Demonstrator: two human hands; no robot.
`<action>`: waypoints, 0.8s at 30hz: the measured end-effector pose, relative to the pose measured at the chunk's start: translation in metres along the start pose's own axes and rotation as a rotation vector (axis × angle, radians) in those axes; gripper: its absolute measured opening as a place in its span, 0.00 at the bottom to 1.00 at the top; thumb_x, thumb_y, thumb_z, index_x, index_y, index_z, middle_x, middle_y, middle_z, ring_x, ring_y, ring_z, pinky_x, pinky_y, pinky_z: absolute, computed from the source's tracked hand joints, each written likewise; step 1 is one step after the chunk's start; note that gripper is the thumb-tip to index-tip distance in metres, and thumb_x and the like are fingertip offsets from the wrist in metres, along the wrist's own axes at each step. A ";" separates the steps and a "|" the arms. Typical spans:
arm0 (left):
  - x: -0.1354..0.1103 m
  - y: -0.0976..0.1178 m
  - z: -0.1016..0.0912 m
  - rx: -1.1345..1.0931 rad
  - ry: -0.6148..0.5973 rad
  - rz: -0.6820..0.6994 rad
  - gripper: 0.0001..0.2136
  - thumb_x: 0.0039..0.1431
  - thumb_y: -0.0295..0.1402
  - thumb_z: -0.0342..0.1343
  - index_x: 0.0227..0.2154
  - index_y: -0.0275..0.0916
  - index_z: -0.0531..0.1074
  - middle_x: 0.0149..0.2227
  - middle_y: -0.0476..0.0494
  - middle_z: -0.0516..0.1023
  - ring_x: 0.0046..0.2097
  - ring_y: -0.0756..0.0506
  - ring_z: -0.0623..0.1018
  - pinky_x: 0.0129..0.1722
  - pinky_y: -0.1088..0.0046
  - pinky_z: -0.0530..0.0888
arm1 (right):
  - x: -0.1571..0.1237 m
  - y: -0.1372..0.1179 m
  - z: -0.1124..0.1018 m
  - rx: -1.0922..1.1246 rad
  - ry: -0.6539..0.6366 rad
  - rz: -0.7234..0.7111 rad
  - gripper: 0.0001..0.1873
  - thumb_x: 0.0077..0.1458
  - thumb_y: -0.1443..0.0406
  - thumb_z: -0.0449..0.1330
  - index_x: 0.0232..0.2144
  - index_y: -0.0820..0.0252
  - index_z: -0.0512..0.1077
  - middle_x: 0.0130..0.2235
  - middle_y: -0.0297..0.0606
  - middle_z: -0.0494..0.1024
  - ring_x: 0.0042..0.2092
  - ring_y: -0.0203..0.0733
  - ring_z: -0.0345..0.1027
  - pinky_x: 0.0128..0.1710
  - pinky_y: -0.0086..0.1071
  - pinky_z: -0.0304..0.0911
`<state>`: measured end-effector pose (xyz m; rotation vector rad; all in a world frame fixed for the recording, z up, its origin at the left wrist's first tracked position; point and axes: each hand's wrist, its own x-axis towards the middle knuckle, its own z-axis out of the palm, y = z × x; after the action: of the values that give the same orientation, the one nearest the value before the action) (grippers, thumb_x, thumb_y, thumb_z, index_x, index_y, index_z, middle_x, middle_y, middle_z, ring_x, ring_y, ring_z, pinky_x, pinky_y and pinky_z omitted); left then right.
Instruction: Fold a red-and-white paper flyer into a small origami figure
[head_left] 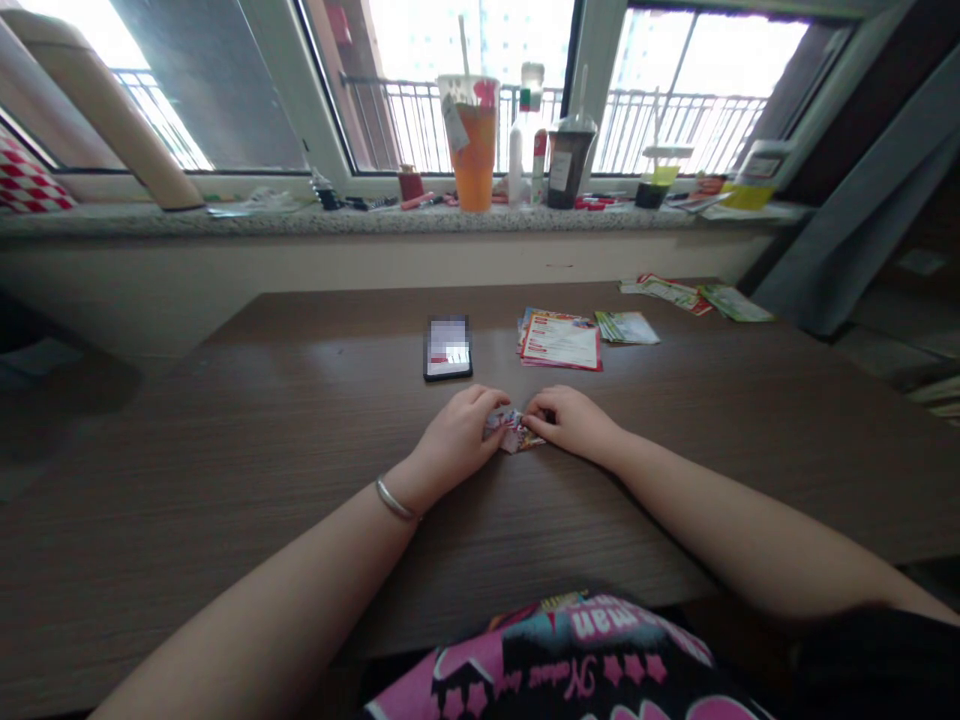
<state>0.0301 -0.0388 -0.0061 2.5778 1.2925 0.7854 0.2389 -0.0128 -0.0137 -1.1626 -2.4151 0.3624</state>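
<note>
Between my two hands, on the brown table (300, 430), lies a small piece of folded printed paper (512, 432) with red, white and blue colours. My left hand (463, 432) pinches its left side between thumb and fingers. On the right side, my right hand (571, 422) grips the paper with thumb and index finger, its other fingers curled in. A silver bangle (394, 500) sits on my left wrist. Just beyond my left hand a phone (448, 348) lies face up. Past my right hand is a stack of printed sheets (561, 340) with red borders.
Smaller printed papers (628, 328) lie right of the stack, and several more (735, 303) at the far right corner. Along the granite windowsill (300, 224) stand a tall cup of orange drink (474, 150), a dark drink cup (568, 160) and a clear bottle (519, 155).
</note>
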 end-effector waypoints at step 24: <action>-0.001 0.006 -0.008 0.324 -0.137 0.162 0.07 0.62 0.31 0.52 0.37 0.38 0.74 0.36 0.42 0.76 0.38 0.44 0.73 0.39 0.67 0.69 | -0.004 -0.003 -0.006 -0.095 -0.028 -0.303 0.08 0.55 0.62 0.61 0.37 0.58 0.75 0.37 0.40 0.74 0.41 0.43 0.65 0.42 0.35 0.60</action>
<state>0.0302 -0.0438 0.0023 2.9596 1.2728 0.4404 0.2424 -0.0175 -0.0083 -0.8137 -2.6063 0.1709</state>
